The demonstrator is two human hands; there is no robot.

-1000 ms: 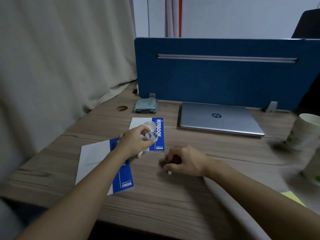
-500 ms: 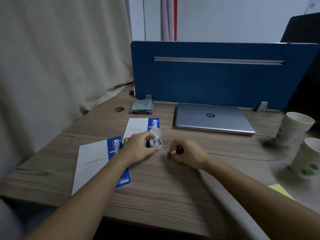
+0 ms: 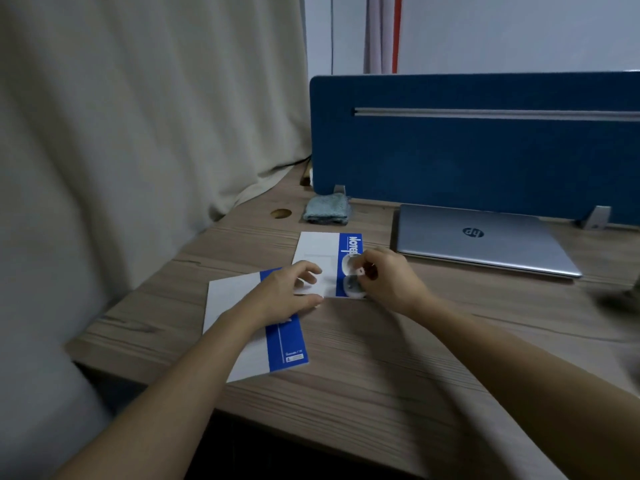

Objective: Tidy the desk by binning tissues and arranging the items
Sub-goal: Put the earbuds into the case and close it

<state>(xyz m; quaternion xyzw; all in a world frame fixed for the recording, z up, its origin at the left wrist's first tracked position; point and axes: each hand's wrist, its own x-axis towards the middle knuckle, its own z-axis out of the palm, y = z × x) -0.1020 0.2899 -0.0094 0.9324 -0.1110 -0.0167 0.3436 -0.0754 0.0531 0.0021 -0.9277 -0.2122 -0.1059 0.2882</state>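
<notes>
- Wood-grain desk (image 3: 381, 358) across the lower frame, blue divider panel (image 3: 467, 140) at upper right, beige curtain (image 3: 138, 116) filling the left.
- Closed silver laptop (image 3: 485, 244) at centre right, lying flat below the divider.
- Two blue-and-white notebooks: one at centre (image 3: 315, 251), one lower left of it (image 3: 235, 306), corners overlapping; folded grey cloth (image 3: 327, 210) above them near the divider.
- No tissues or bin in frame; blurred object at the right edge, unidentifiable.
- Step in hand, by judgement: earbuds going back into the white earbud case (image 3: 351, 277), lid open, sitting on the centre notebook's blue strip.
- Left hand (image 3: 287, 296): palm down on the notebooks, fingers loosely spread, gripping nothing visible.
- Right hand (image 3: 384, 275): pinched on a small white earbud (image 3: 360, 270) right above the case.
- Next, likely: seat earbud in its well, snap lid closed, then square up the notebooks.
</notes>
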